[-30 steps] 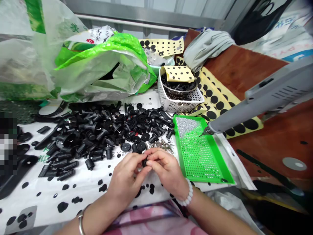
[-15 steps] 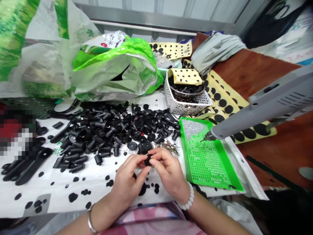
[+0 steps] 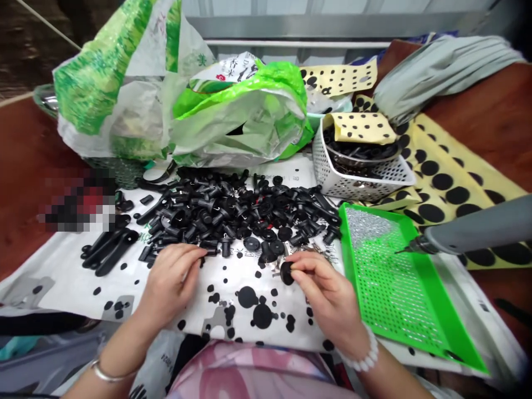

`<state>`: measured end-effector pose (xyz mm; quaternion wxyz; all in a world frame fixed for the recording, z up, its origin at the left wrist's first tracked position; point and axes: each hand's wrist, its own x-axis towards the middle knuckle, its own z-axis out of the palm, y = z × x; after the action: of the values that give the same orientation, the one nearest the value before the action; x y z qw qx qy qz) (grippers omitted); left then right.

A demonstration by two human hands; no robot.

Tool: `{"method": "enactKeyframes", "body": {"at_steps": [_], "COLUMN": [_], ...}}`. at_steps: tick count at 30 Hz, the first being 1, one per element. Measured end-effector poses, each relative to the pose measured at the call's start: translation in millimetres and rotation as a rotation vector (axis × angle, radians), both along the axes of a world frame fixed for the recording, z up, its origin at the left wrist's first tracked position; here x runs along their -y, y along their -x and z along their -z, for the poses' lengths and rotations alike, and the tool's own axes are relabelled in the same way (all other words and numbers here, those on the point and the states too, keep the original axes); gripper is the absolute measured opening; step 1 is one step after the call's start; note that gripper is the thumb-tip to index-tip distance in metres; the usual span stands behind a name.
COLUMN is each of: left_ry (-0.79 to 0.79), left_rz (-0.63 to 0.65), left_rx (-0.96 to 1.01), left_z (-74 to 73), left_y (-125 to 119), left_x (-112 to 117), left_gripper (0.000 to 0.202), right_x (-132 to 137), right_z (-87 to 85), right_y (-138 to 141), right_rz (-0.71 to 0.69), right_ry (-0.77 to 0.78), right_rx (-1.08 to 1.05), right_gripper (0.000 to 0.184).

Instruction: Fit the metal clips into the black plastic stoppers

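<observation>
My right hand (image 3: pixel 332 293), a white bead bracelet on its wrist, pinches a round black plastic disc (image 3: pixel 286 273) at its edge, just above the cloth. To the left, my left hand (image 3: pixel 174 282) reaches the near edge of a heap of black plastic parts (image 3: pixel 195 205). Its fingertips are closed beside a ribbed black cylinder (image 3: pixel 210 245); a small dark bit shows under them, too hidden to name. Small metal pieces (image 3: pixel 310 249) lie behind my right hand. Round toothed discs (image 3: pixel 251 244) rest along the front of the heap.
On the right stands a green perforated tray (image 3: pixel 347 277) of small silvery bits, with a grey electric screwdriver (image 3: pixel 469 227) above it. Behind are a white basket (image 3: pixel 361 185) and plastic bags (image 3: pixel 236 122). Long black handles (image 3: pixel 114 252) lie at left. Black spots mark the white cloth (image 3: pixel 166 302).
My hands were together on a small black part; now they are apart. The left has moved left to the heap, while the right holds a disc. The view has also shifted left.
</observation>
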<state>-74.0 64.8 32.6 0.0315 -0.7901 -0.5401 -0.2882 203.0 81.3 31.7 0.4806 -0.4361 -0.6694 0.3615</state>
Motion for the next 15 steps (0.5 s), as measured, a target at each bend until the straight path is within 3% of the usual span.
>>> {"method": "enactKeyframes", "body": {"at_steps": [3,10,12,15], "left_ry": [0.036,0.102,0.108,0.124], "left_rz": [0.054,0.099,0.1,0.097], "left_rx": [-0.125,-0.27,-0.259,-0.151], "left_z": [-0.5,17.8,16.4,2.3], "left_y": [21,35,36,22], "left_x": [-1,-12,-13,-7], "left_gripper": [0.025,0.022,0.021,0.027], "right_x": [1,1,1,3], "right_z": [-0.5,-8.7,-9.6,-9.7], "right_y": [5,13,12,12], "right_rz": [-0.035,-0.043,-0.045,-0.038], "right_ry": [0.049,0.175,0.193,0.159], "right_rx": [-0.048,-0.225,-0.243,-0.224], "right_gripper": [0.007,0.008,0.008,0.008]}}
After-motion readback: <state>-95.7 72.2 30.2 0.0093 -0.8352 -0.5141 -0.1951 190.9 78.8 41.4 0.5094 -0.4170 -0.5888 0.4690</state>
